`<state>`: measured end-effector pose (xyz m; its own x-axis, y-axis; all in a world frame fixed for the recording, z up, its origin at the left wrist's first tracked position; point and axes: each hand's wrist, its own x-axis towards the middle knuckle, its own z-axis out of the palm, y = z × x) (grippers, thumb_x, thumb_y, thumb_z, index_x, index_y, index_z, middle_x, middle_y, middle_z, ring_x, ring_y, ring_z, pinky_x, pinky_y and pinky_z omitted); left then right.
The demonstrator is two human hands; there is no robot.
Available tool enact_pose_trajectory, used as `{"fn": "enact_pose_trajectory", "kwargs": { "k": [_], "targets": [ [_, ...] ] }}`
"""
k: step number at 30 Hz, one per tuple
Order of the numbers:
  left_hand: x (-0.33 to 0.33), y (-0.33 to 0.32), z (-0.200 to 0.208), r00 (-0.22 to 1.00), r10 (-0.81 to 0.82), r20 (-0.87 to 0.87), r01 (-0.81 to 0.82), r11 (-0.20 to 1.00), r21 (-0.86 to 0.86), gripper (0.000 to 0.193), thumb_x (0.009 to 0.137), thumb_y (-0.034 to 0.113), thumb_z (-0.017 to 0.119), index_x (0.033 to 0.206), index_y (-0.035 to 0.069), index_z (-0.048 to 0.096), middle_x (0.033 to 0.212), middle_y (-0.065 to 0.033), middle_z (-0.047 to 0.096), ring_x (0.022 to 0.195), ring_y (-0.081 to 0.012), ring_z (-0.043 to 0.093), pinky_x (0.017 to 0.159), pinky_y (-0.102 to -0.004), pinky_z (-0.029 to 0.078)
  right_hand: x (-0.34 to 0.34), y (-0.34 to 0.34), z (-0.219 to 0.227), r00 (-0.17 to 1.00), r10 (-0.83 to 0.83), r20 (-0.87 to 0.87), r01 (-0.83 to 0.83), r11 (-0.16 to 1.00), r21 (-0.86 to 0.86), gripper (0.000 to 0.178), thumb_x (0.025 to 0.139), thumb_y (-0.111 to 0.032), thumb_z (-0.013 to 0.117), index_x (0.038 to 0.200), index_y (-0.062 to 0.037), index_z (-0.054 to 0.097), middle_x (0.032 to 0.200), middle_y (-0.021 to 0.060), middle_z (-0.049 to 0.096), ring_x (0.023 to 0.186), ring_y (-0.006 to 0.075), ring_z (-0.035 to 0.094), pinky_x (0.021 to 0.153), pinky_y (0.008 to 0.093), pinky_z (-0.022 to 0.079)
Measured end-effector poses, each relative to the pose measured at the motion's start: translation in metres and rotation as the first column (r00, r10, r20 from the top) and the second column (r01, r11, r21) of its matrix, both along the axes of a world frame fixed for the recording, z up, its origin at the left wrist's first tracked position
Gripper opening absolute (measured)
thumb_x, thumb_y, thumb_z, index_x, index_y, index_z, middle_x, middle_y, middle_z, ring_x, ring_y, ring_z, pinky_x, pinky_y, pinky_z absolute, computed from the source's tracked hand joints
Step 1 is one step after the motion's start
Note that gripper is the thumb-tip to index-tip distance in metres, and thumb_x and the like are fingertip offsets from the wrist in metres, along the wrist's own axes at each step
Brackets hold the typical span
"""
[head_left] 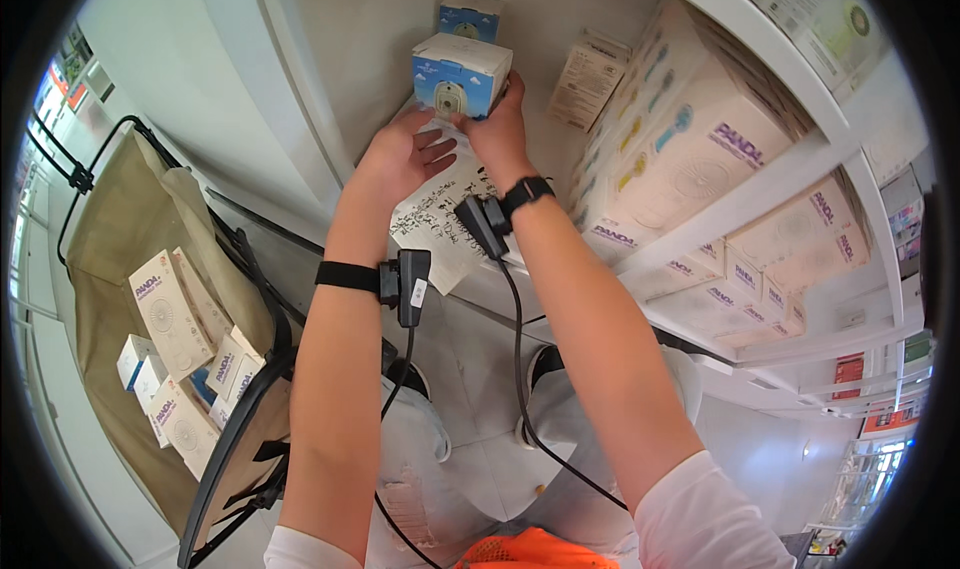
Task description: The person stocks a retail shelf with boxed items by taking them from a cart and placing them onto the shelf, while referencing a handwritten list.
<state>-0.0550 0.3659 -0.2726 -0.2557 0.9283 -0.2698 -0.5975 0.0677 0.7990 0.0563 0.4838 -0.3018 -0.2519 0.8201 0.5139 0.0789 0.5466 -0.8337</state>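
My right hand (500,129) is closed on a small blue-and-white box (462,74), thumb at its lower front and fingers round its right side. A picture of a round device shows on the box's front. My left hand (408,159) is just below the box's left side, its fingers apart and slightly curled; the fingertips touching the box or not is hard to tell. Under my hands a white paper sheet with dark handwriting (440,219) hangs over the shelf edge. A similar blue-and-white box (470,17) stands behind the held one.
A beige small carton (590,81) stands right of my hands, beside a row of white fan boxes (690,134). More boxes (745,294) fill the lower shelf. At left, a tan fabric cart (110,204) contains several boxes. Cables run from both wrist-worn devices.
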Motion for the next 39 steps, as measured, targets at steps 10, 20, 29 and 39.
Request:
{"fn": "enact_pose_trajectory", "kwargs": {
  "k": [10, 20, 29, 39],
  "targets": [
    [-0.001, 0.009, -0.034, 0.996, 0.081, 0.033, -0.078, 0.992, -0.096, 0.071, 0.101, 0.034, 0.056, 0.161, 0.01, 0.027, 0.168, -0.0217, 0.017, 0.144, -0.0395, 0.038, 0.114, -0.0472, 0.04, -0.053, 0.086, -0.005, 0.923, -0.059, 0.381, 0.096, 0.992, -0.08, 0.088, 0.078, -0.012, 0.087, 0.138, 0.0024, 0.024, 0.129, 0.0263, 0.062, 0.12, 0.0384, 0.064, 0.1, 0.0414, 0.052],
    [-0.006, 0.008, -0.031, 0.964, 0.258, 0.066, -0.252, 0.963, -0.095, 0.069, 0.1, 0.03, 0.059, 0.156, 0.001, 0.032, 0.161, -0.0291, 0.027, 0.135, -0.0406, 0.05, 0.11, -0.0463, 0.046, -0.065, 0.144, -0.004, 0.698, -0.151, 0.699, 0.178, 0.983, 0.035, 0.078, 0.08, -0.033, 0.087, 0.128, 0.0115, 0.044, 0.12, 0.0302, 0.067, 0.115, 0.0396, 0.067, 0.098, 0.0446, 0.054],
    [0.012, 0.026, -0.012, 0.904, 0.378, -0.198, -0.381, 0.924, 0.026, 0.046, 0.092, 0.028, 0.061, 0.129, 0.0, 0.055, 0.126, -0.0211, 0.059, 0.102, -0.0314, 0.065, 0.089, -0.0445, 0.053, -0.036, 0.136, -0.014, 0.919, 0.017, 0.394, 0.116, 0.943, -0.313, 0.026, 0.085, -0.023, 0.074, 0.097, -0.0016, 0.069, 0.087, 0.0068, 0.065, 0.078, 0.0189, 0.06, 0.062, 0.0382, 0.05],
    [0.076, -0.184, 0.197, 0.787, 0.24, -0.568, -0.093, 0.957, 0.275, 0.059, 0.089, 0.021, 0.064, 0.136, -0.01, 0.046, 0.124, -0.0249, 0.062, 0.114, -0.0299, 0.061, 0.095, -0.0351, 0.049, 0.053, -0.136, 0.109, 0.834, 0.544, 0.09, -0.506, 0.82, -0.267, 0.039, 0.093, -0.013, 0.064, 0.129, -0.0017, 0.057, 0.119, 0.0079, 0.061, 0.102, 0.0167, 0.063, 0.086, 0.032, 0.051]
  ]
}}
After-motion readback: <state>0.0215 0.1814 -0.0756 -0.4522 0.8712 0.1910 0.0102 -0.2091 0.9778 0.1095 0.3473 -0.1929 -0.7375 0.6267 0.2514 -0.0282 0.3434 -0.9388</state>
